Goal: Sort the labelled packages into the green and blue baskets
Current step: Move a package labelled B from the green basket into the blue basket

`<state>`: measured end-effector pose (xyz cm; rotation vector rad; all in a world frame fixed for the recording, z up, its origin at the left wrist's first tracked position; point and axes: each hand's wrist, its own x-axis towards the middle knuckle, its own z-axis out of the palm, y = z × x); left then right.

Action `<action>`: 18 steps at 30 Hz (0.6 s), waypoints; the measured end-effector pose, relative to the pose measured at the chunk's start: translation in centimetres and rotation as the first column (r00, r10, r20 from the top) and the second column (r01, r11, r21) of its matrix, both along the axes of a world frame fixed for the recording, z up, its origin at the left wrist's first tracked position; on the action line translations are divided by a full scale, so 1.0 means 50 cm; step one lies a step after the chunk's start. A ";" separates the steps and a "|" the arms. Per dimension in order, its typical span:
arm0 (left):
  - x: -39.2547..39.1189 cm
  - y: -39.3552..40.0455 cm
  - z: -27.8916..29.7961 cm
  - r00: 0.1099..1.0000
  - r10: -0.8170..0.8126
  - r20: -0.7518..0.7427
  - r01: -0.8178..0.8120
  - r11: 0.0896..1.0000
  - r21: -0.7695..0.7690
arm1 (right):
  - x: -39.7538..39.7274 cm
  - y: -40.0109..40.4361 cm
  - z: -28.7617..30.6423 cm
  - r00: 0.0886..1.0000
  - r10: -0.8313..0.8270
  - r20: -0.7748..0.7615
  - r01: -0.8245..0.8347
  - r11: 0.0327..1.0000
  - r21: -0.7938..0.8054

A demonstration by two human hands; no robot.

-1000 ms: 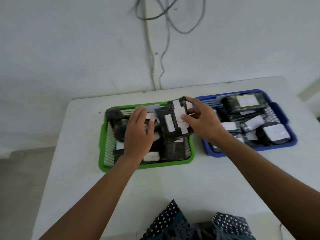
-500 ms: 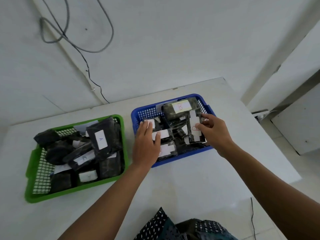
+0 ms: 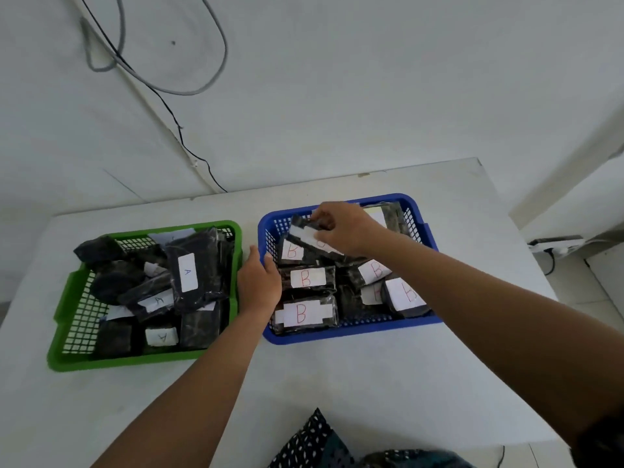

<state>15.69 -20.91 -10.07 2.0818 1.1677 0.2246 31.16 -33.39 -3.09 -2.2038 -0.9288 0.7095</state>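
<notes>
A green basket (image 3: pixel 64 312) on the left holds several black packages with white labels marked A (image 3: pixel 187 272). To its right, a blue basket (image 3: pixel 413 204) holds several black packages labelled B (image 3: pixel 305 278). My right hand (image 3: pixel 344 228) is over the back of the blue basket and pinches a black package with a white label (image 3: pixel 304 234), held low over the others. My left hand (image 3: pixel 258 282) rests with straight fingers on the blue basket's left rim, between the two baskets.
Both baskets stand on a white table (image 3: pixel 337 383) against a white wall with loose cables (image 3: pixel 152 82). The table's right edge drops to the floor, where a power strip (image 3: pixel 557 244) lies. Patterned fabric (image 3: pixel 314 444) shows at the near edge.
My right hand carried the package from above the green basket across to the blue one, then from its right side to its back. My left hand shifted to the blue basket's left rim.
</notes>
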 end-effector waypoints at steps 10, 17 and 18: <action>-0.015 0.032 -0.018 0.995 0.033 0.091 -0.029 0.998 -0.047 | 0.019 0.123 -0.050 0.939 0.344 0.005 -0.327 0.896 -0.300; -0.020 0.033 -0.024 0.996 -0.015 0.084 0.015 1.000 0.005 | -0.003 0.113 -0.098 0.934 0.344 0.094 -0.307 0.909 -0.281; -0.020 0.036 -0.020 0.997 -0.026 0.076 0.026 1.000 0.003 | -0.006 0.109 -0.100 0.932 0.343 0.116 -0.301 0.913 -0.275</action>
